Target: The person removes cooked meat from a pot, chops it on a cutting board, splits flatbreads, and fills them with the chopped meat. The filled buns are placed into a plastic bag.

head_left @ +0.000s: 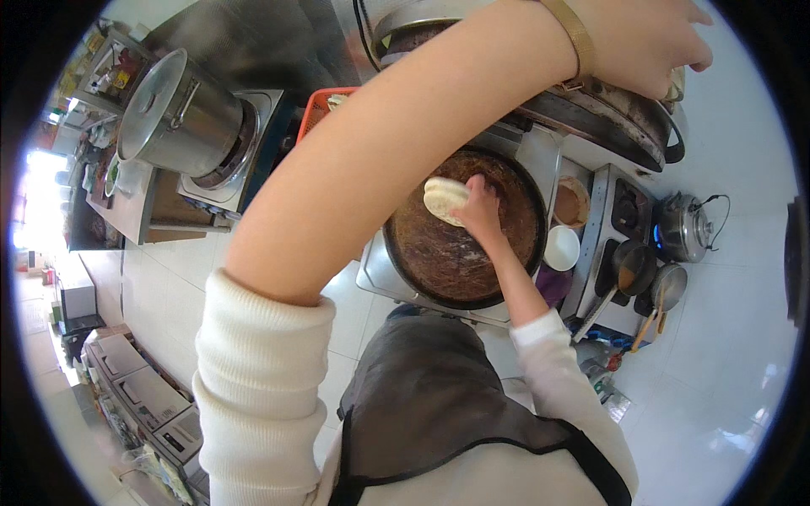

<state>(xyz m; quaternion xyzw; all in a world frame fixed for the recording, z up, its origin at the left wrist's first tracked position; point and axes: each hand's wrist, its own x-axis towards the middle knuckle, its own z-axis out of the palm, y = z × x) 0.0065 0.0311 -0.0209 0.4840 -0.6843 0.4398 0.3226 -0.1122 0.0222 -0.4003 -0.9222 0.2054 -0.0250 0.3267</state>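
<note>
A wide round dark griddle sits on a metal stove in front of me. My right hand grips the edge of a pale round flatbread at the griddle's upper left part. My left arm, with a white sleeve and a gold bracelet, stretches across the view to the top right. My left hand rests there with curled fingers on a second dark pan or lid behind the griddle. A pale piece shows just under its fingers, but whether the hand holds it is unclear. I wear a dark apron.
A big steel pot with a lid stands on a burner at the left, an orange basket beside it. To the right are a brown-filled bowl, a white bowl, two small pans with ladles and a steel kettle. White tiled floor lies below.
</note>
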